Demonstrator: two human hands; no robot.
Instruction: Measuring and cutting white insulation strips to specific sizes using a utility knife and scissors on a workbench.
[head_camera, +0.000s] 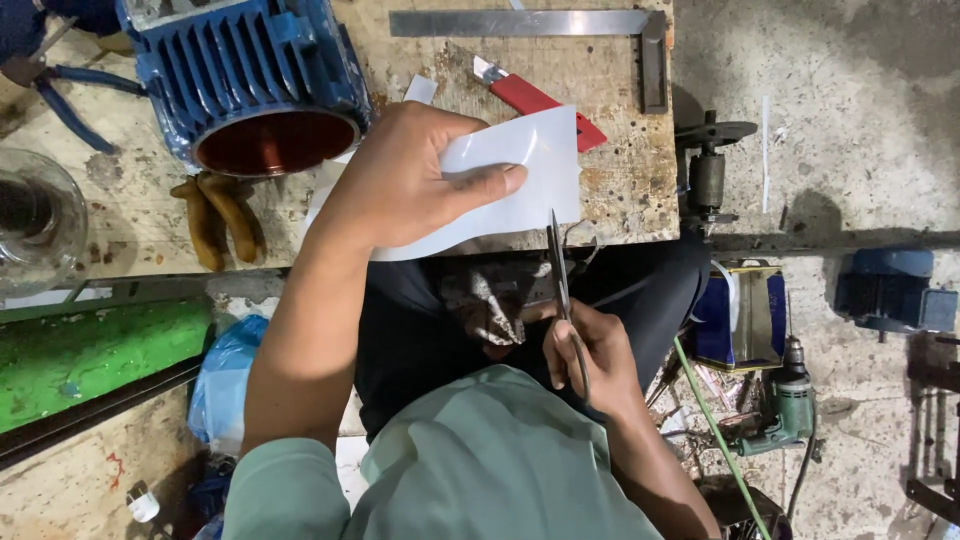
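My left hand (405, 175) pinches a white sheet (535, 165) of thin plastic or paper, thumb on top, holding it over the edge of the worn wooden workbench (620, 190). My right hand (585, 355) grips a pair of dark scissors (558, 275) with the blades pointing up. The blade tips touch the sheet's lower right edge. Under the sheet's far corner lies a red-handled utility knife (530, 97), partly hidden.
A blue electric motor housing (250, 80) with its open end facing me sits at the bench's left. Yellow-handled pliers (220, 220) lie beside it, a steel square (640, 50) at the back. A green power drill (785, 410), a blue tin (745, 315) and clutter lie on the concrete floor.
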